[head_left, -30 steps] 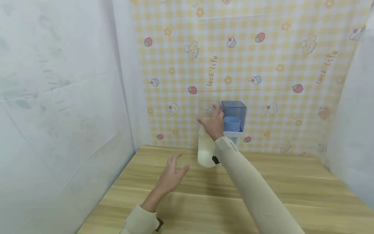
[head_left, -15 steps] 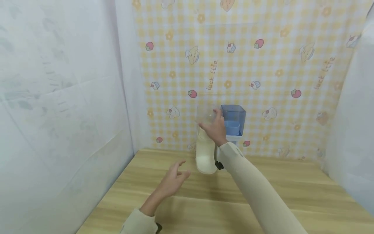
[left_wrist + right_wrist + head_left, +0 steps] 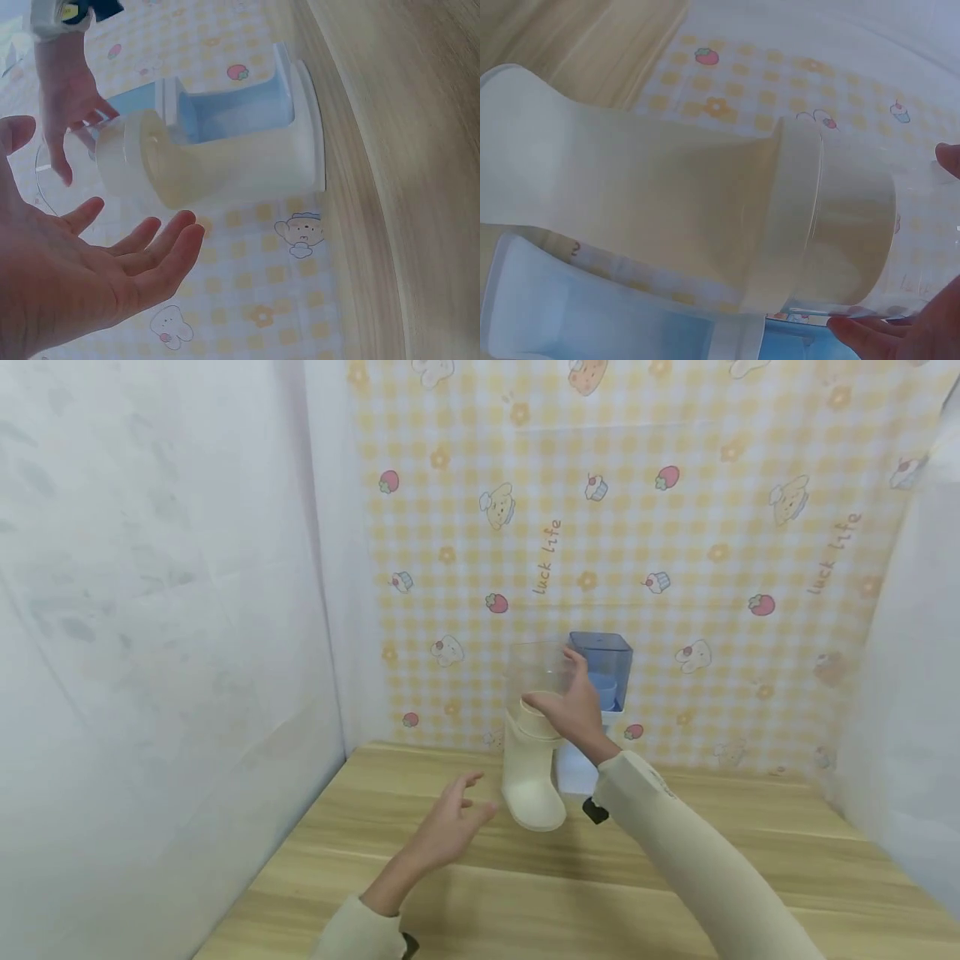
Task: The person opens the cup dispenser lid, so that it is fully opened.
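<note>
A cream dispenser (image 3: 532, 785) with a curved, boot-shaped base has a clear round container (image 3: 534, 667) on top. My right hand (image 3: 576, 708) grips this container, thumb at the near side and fingers around its right side. In the right wrist view, fingertips (image 3: 855, 337) lie against the clear wall just above the cream collar (image 3: 780, 217). My left hand (image 3: 446, 831) is to the left of the dispenser, apart from it, with fingers loosely spread and nothing held. The left wrist view shows that palm (image 3: 82, 285) turned up beside the cream body.
Just behind and right of the cream dispenser stands a white dispenser (image 3: 577, 772) with a clear blue square container (image 3: 611, 652). A checked cloth (image 3: 697, 527) hangs behind the wooden table (image 3: 675, 893). White sheets (image 3: 187, 677) enclose the left and right sides.
My right hand has brought the cream dispenser nearer to me, and more of the white dispenser's base shows. The left hand has shifted slightly right. The head view has tilted up a little.
</note>
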`<state>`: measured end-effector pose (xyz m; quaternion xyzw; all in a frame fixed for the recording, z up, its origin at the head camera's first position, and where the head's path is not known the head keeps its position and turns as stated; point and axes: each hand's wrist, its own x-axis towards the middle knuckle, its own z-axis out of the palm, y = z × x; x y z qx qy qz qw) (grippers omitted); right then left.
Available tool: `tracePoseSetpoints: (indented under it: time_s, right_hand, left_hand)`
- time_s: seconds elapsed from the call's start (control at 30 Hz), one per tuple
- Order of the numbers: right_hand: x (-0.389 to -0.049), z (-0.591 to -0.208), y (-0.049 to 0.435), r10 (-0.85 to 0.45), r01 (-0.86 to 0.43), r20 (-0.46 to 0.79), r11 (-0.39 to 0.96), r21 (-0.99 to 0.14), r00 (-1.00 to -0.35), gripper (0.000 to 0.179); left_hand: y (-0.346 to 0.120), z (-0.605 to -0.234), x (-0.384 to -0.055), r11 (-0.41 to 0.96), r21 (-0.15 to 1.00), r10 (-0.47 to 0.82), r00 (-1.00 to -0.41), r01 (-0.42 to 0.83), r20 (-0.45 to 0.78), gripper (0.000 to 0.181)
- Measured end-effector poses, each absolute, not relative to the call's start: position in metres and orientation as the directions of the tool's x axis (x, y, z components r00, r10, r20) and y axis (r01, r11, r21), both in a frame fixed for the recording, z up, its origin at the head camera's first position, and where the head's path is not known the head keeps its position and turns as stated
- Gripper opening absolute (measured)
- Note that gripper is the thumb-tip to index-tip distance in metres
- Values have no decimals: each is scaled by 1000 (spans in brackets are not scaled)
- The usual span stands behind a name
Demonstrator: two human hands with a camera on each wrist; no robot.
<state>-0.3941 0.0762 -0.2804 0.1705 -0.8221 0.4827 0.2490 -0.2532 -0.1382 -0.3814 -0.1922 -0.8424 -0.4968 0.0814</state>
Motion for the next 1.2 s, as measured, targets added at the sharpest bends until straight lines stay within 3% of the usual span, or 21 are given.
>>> tracePoseSetpoints:
  time_s: [0.5,0.8,1.07,1.2]
  right_hand:
    - [-336,-283,121,-228,-608,564,290,-739,-794,104]
    - [-316,-292,150,-341,-706,640,113,-699,-688,95]
    - [-305,-295,168,-461,-755,719,-145,-640,-520,97]
    - [-301,-297,176,-487,-760,726,-175,-625,-485,95]
  left_hand:
    - [-135,-374,-255,390,834,216,-919,390,329,74]
    - [-128,-377,-252,365,843,245,-914,396,323,72]
    - [-119,-377,-249,286,845,297,-880,452,370,69]
    - [-116,-377,-247,255,839,330,-859,480,392,72]
